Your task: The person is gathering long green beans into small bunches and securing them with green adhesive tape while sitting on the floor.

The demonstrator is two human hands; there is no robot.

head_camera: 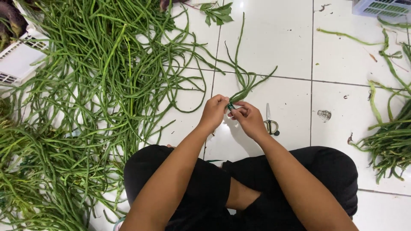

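We sit cross-legged on the white tiled floor [278, 38], with a broad heap of long beans [94, 85] spread at our left and a smaller pile of beans [391, 141] at our right. Before our knees we hold a small bunch of long beans [244, 83], its ends fanning away over the tiles; our left hand [213, 112] pinches its near end while our right hand [247, 117] grips a green tie [230, 106] there. Scissors [269, 122] lie just beside the right hand.

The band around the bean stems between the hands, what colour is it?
Green, a dark green band wrapping the bundle of long beans, seen in the head view.
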